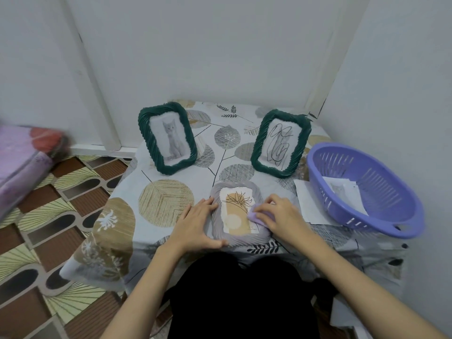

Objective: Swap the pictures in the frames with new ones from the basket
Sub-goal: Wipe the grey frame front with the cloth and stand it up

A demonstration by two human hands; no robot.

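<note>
A grey ribbed picture frame [234, 237] lies flat near the table's front edge, showing a plant drawing on tan and white. My left hand [195, 225] holds its left side, thumb along the front corner. My right hand [278, 216] presses a small lilac cloth [254, 217] onto the frame's right side. Two green frames stand behind: one with a grey cat picture [167, 138], one with a black scribble drawing [280, 143]. The purple basket [389, 223] at the right holds paper pictures [344, 192].
A loose white sheet [307, 204] lies partly under the basket. The table, covered by a leaf-patterned cloth [166, 199], sits in a white wall corner. A pink patterned bundle [22, 162] is at the left over a tiled floor.
</note>
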